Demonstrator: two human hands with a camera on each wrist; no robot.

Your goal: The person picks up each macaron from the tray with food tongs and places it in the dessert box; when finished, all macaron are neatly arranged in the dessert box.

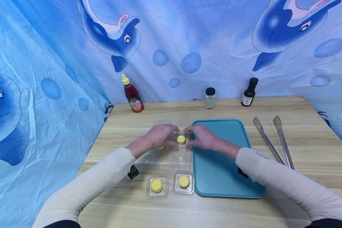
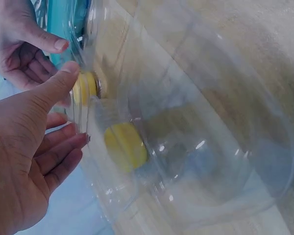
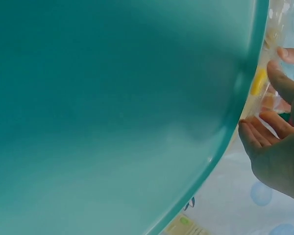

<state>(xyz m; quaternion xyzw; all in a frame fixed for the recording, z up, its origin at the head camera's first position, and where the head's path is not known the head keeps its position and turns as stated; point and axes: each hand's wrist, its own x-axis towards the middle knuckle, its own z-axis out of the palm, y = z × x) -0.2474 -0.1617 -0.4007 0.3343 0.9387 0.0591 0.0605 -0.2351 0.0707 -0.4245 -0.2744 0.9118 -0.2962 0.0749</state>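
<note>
In the head view my left hand (image 1: 159, 134) and right hand (image 1: 202, 136) face each other, with bent fingers and thumbs around opposite sides of a clear plastic box (image 1: 181, 146). A yellow macaron (image 1: 181, 139) sits in it. The left wrist view has my left hand (image 2: 24, 142) with its thumb at the box's edge and the other fingers loosely bent. Seen from the right wrist, my right hand (image 3: 279, 142) holds thumb and fingers apart around the box beside the tray rim. Whether its lid is closed is hard to tell.
A teal tray (image 1: 225, 171) lies right of the boxes. Two more open boxes (image 1: 157, 193) (image 1: 183, 190) with macarons stand nearer; another macaron (image 1: 161, 148) is partly behind my left hand. Metal tongs (image 1: 283, 142), a sauce bottle (image 1: 134, 98), a shaker (image 1: 210, 98) and a dark bottle (image 1: 248, 93) stand farther back.
</note>
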